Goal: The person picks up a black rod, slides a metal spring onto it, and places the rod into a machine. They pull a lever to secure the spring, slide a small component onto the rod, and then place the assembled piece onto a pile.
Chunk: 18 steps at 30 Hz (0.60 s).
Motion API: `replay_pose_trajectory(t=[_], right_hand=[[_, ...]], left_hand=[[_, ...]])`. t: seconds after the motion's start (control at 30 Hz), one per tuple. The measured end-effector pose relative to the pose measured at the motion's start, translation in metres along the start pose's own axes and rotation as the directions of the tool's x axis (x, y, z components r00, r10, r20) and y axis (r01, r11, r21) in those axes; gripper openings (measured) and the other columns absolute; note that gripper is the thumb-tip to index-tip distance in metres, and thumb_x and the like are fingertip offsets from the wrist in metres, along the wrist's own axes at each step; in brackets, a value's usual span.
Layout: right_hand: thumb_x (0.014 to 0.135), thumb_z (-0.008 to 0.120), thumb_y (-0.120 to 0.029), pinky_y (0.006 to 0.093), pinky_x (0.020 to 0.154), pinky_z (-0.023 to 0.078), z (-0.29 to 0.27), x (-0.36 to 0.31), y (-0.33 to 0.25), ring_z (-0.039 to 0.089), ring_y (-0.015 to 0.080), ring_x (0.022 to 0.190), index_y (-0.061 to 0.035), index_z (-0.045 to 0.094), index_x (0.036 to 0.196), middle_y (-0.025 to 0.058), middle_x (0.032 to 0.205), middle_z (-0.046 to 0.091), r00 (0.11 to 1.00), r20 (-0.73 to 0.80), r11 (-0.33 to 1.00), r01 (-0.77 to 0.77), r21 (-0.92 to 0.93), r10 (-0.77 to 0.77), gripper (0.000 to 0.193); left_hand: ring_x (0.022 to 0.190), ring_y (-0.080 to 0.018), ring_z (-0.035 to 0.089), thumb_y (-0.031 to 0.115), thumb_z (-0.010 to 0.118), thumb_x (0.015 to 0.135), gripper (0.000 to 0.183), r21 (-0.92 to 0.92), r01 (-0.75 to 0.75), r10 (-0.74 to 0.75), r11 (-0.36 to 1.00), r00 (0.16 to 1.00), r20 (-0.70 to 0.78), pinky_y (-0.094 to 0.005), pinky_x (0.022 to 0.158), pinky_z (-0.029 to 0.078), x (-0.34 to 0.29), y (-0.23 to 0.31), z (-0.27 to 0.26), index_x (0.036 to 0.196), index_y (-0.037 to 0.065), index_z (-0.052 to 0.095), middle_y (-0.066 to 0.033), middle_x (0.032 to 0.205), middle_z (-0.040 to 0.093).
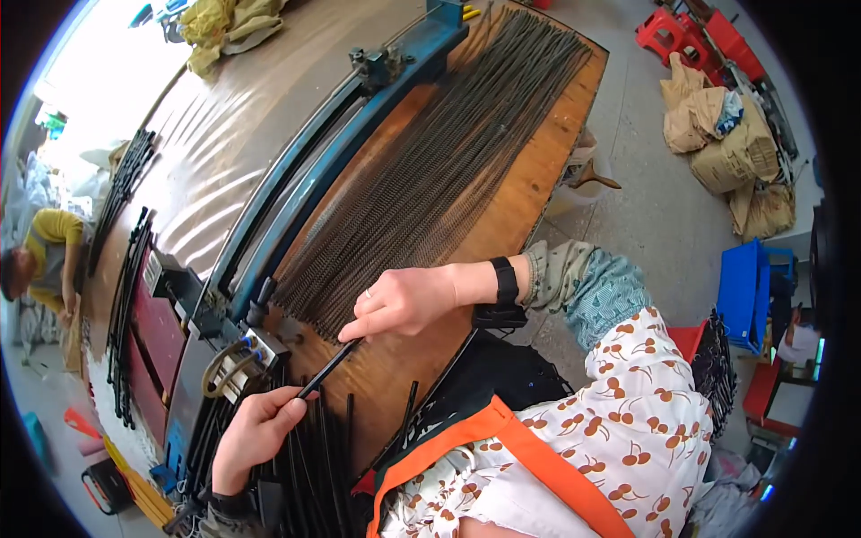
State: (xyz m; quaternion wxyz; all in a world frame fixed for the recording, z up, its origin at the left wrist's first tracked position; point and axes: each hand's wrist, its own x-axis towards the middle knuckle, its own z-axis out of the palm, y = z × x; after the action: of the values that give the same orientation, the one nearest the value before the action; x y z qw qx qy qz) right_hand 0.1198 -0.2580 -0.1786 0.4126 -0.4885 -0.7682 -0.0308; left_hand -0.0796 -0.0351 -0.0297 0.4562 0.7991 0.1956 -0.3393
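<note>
Black tubing (328,368) is held aslant between the hands: its lower end is pinched by the thumb and forefinger of the left hand (255,432), its upper end by the closed fingertips of the right hand (404,303). One length is thus in work, seemingly midway, since it is not yet released by either hand. Below the left fingers, loose black tubes (305,475) are bunched, apparently left to be handled. Just left of the tubing, room is taken up by a metal fixture (262,356) with a looped hose (215,375), by which leftward movement may be hindered. Beyond the right fingertips, the wooden tabletop (536,170) is covered by a broad sheaf of dark coiled strands (395,215), flanked by a blue steel rail (325,163). Farther left of the fingers, black rods (126,314) are laid together; whether they are finished cannot be told. Well beyond, a co-worker in yellow (59,231) is seen; far right, brown sacks (722,148) are heaped.
</note>
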Motion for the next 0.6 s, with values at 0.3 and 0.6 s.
replay_pose_trajectory(t=[0.3, 0.6], right_hand=[[0.088, 0.069, -0.024, 0.0347, 0.059, 0.057, -0.021, 0.009, 0.010, 0.067, 0.0261, 0.077, -0.0025, 0.052, 0.141, 0.0081, 0.092, 0.065, 0.977, -0.130, 0.953, -0.198, -0.231, 0.171, 0.060], [0.085, 0.077, -0.040, 0.0364, 0.065, 0.057, -0.119, -0.027, 0.070, 0.072, 0.0285, 0.077, -0.0120, 0.060, 0.136, 0.0128, 0.094, 0.074, 0.872, -0.317, 0.830, -0.466, -0.306, 0.373, 0.061]], left_hand=[[0.075, -0.0397, 0.061, 0.007, 0.064, 0.089, 0.008, 0.784, -0.148, 0.606, 0.602, 0.725, -0.329, -0.0485, 0.063, 0.048, 0.028, 0.044, 0.019, 0.095, 0.005, 0.059, -0.0167, 0.080, 0.057], [0.078, -0.0335, 0.060, 0.004, 0.062, 0.091, 0.039, 0.933, -0.071, 0.800, 0.353, 0.540, -0.261, -0.0441, 0.066, 0.049, 0.088, 0.067, -0.048, 0.130, 0.003, 0.057, -0.0145, 0.089, 0.056]])
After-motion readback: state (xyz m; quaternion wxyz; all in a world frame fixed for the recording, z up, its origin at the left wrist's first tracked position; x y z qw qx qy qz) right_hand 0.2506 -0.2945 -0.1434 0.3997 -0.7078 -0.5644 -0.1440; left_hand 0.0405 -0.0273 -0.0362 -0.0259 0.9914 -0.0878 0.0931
